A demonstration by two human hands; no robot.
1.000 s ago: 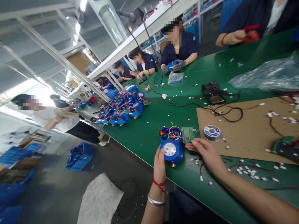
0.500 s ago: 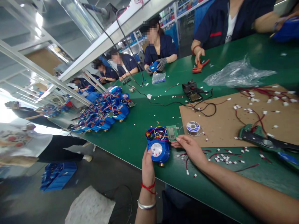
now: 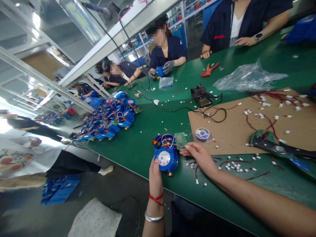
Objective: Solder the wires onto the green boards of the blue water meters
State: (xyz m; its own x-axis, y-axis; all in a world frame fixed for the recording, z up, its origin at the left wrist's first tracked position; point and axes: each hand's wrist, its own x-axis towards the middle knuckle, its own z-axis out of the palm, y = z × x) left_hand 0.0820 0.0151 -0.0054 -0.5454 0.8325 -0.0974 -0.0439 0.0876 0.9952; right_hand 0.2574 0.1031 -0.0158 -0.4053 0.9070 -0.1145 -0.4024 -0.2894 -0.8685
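Note:
A blue water meter [image 3: 166, 159] with a round white dial stands near the table's front edge, its upper housing open on a tangle of coloured wires. My left hand [image 3: 155, 177] grips its left side, thumb beside the dial. Between the thumb and fingers of my right hand [image 3: 198, 156] is a green circuit board [image 3: 181, 141] with a small display, held just right of the meter. Wires join board and meter. Right behind my right hand sits a solder spool [image 3: 202, 135].
Many similar blue meters [image 3: 108, 118] are heaped at left. Short red-black wires with white connectors [image 3: 237, 166] lie right of my hands. Cutters [image 3: 278, 148] rest on brown cardboard [image 3: 227, 131]. Behind are a black soldering stand [image 3: 201, 95], plastic bag [image 3: 249, 77], orange pliers [image 3: 209, 69] and co-workers.
The co-worker at upper right has let go of the orange pliers and the blue thing, and rests both hands at the table. My hands keep their hold; the view has shifted slightly.

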